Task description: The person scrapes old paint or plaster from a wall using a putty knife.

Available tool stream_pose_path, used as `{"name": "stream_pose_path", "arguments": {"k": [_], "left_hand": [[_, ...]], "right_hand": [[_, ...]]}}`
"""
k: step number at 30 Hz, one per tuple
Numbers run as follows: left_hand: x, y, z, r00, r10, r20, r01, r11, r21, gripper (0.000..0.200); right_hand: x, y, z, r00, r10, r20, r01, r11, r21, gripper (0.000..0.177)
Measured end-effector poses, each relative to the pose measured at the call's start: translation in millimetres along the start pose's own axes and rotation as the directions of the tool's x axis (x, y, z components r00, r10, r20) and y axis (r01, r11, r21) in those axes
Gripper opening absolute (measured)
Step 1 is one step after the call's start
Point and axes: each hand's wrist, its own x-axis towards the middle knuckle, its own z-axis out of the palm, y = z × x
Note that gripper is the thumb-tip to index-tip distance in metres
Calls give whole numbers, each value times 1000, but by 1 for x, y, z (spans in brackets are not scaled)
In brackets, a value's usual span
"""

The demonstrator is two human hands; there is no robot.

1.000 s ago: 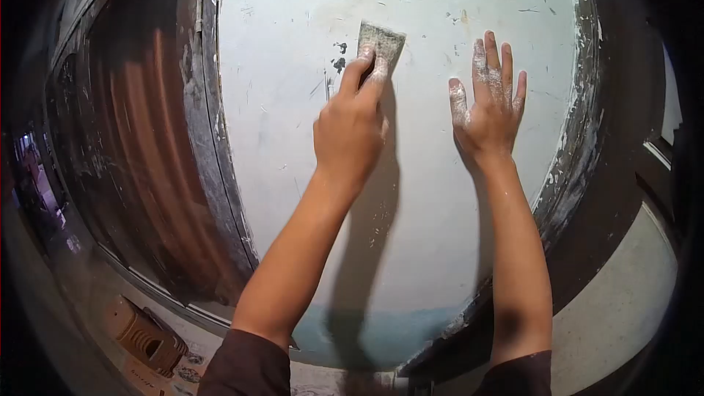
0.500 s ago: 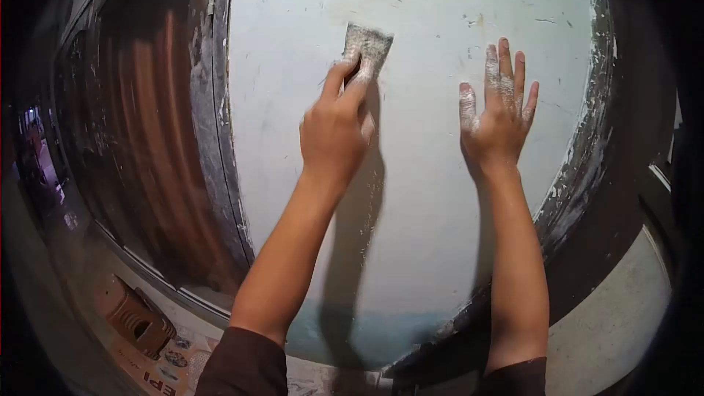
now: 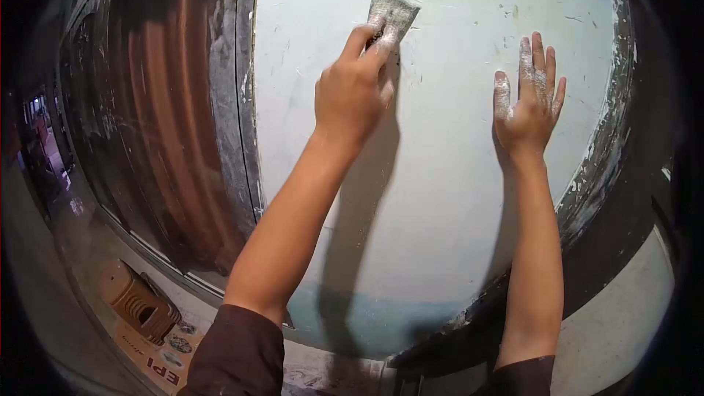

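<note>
My left hand (image 3: 352, 92) is closed around a flat, speckled grey piece of what looks like sandpaper (image 3: 397, 11), wider at its top edge. The fingers press it against a pale, whitish painted panel (image 3: 440, 176); the thumb is mostly hidden. To the right, my right hand (image 3: 526, 106) lies flat on the same panel with its fingers spread, holding nothing. White dust coats fingers of both hands. Scratches and small chips mark the panel, and its lower end shows a blue-green band.
Dark, paint-worn frame strips (image 3: 605, 132) border the panel. At left are hinges and a reddish-brown curtain-like surface (image 3: 158, 103). Stacked brown plastic stools (image 3: 139, 301) stand at lower left, beside a printed cardboard sheet (image 3: 150, 359) on the floor.
My left hand has slid the grey piece higher up the panel. My right hand rests at about the same spot on it. The whole view has shifted a little.
</note>
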Motion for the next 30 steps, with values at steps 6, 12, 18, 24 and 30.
{"name": "stream_pose_path", "arguments": {"k": [6, 12, 18, 24, 30], "left_hand": [[-51, -9, -8, 1000, -21, 17, 22, 997, -78, 59], [-21, -17, -10, 999, 37, 5, -37, 999, -20, 57], [-15, -12, -26, 1000, 17, 19, -16, 999, -43, 49], [-43, -13, -30, 995, -39, 90, 40, 999, -1, 48], [21, -10, -24, 999, -15, 43, 15, 1000, 4, 42]], "right_hand": [[0, 1, 1, 1000, 2, -14, -1, 1000, 27, 62], [0, -1, 2, 999, 0, -37, 0, 1000, 11, 62], [-1, 5, 4, 998, -34, -51, 35, 999, 31, 62], [-1, -4, 2, 1000, 9, -28, -9, 1000, 7, 62], [-2, -1, -1, 1000, 3, -15, -3, 1000, 8, 61]]}}
